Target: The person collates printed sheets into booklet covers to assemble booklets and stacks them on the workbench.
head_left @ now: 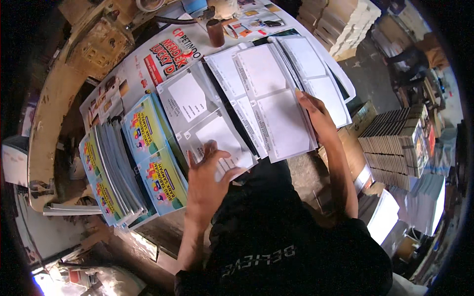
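Observation:
My left hand (210, 170) rests on the lower part of a grey-and-white printed sheet (187, 98), its fingers bent but apart. At the right edge of a white printed sheet (276, 118), my right hand (318, 116) grips with the thumb on top and the other fingers hidden beneath. Between these two, another white sheet pile (222, 66) is partly covered. Just right of my right hand lies a further pile of white printed sheets (308, 59). To the left of my left hand are colourful blue-and-yellow cover sheets (160, 170).
A fanned stack of colourful covers (101, 170) sits at the table's left end. A brown cylinder (215, 33) stands on the poster-covered tabletop (128, 74) at the back. Bundled booklets (390, 143) and tall paper piles (340, 24) stand to the right.

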Demonstrator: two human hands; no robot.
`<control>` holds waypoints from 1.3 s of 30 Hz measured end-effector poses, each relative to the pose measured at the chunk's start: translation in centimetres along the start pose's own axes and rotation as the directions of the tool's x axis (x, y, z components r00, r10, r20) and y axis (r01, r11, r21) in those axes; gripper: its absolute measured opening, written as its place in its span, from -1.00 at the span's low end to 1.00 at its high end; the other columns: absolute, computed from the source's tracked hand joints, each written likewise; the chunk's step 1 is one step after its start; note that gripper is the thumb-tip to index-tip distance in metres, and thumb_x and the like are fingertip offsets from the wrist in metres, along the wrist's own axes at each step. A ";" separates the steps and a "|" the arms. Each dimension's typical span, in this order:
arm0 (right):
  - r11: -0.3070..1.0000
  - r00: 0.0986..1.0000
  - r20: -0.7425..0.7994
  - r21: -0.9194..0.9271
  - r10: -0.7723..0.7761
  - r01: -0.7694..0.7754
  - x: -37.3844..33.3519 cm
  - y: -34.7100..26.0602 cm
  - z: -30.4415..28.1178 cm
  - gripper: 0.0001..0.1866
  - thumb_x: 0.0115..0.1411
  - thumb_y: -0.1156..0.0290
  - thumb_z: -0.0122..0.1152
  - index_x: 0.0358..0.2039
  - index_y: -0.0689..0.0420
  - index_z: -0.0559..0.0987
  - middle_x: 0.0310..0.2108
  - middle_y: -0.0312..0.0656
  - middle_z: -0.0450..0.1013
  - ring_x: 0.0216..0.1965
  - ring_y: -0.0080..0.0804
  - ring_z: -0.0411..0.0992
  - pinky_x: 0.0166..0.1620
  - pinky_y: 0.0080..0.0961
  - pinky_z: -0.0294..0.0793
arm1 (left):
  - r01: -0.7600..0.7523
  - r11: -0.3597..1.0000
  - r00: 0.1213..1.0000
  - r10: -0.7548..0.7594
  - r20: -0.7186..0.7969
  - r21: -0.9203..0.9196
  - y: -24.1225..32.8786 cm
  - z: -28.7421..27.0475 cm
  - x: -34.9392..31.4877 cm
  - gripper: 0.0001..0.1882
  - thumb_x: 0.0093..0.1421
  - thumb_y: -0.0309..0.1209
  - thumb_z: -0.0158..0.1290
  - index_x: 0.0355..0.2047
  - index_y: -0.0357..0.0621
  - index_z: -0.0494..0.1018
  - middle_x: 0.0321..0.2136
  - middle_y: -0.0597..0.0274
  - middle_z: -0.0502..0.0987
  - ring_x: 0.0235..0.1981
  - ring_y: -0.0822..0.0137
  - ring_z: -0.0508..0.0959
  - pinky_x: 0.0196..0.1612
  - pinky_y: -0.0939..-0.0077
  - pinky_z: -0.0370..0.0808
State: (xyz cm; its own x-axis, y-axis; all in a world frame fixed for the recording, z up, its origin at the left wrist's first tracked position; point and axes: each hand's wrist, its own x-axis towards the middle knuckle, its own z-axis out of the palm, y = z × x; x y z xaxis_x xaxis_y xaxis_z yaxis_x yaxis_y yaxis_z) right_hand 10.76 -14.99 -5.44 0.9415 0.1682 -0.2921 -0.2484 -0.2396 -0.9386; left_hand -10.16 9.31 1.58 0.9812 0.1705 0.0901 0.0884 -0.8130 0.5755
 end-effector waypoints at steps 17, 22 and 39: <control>0.691 0.785 0.234 -0.376 -0.574 0.618 -3.3 -8.7 6.2 -0.59 0.25 0.52 0.18 0.09 0.31 0.39 -0.19 -0.09 0.53 -0.19 -0.45 0.50 -0.12 -0.49 0.50 | 0.130 0.806 0.893 -0.348 -0.285 -0.577 -3.0 1.8 -4.1 -0.85 0.31 -0.62 -0.01 -0.31 -0.26 0.20 -0.56 0.19 0.18 -0.55 0.50 0.16 -0.51 0.65 0.15; 0.817 0.827 0.201 -0.153 -0.525 0.556 -4.1 -10.7 5.9 -0.58 0.24 0.51 0.20 0.08 0.33 0.38 -0.19 -0.06 0.54 -0.20 -0.46 0.51 -0.12 -0.52 0.50 | 0.029 0.878 0.863 -0.263 -0.431 -0.477 -1.7 2.4 -4.0 -0.84 0.32 -0.63 -0.04 -0.29 -0.25 0.17 -0.57 0.21 0.19 -0.55 0.50 0.18 -0.49 0.67 0.20; 0.990 0.972 0.227 0.134 -0.067 0.037 -6.3 -4.4 14.1 -0.44 0.32 0.14 0.11 0.19 0.26 0.41 0.06 -0.12 0.45 0.09 -0.41 0.35 0.20 -0.58 0.23 | 0.177 0.980 0.971 -0.159 -0.180 0.091 -8.7 -7.4 -10.6 -0.48 -0.12 -0.37 0.42 -0.10 -0.10 0.55 0.05 0.05 0.54 0.24 0.11 0.39 0.35 0.12 0.24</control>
State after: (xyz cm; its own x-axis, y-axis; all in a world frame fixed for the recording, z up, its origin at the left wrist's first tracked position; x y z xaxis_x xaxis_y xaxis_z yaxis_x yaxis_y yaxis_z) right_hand 2.76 -1.53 -2.05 0.8796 0.3964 -0.2630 -0.2419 -0.1033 -0.9648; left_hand -22.60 18.68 1.59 0.9077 0.3948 0.1419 0.2762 -0.8170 0.5061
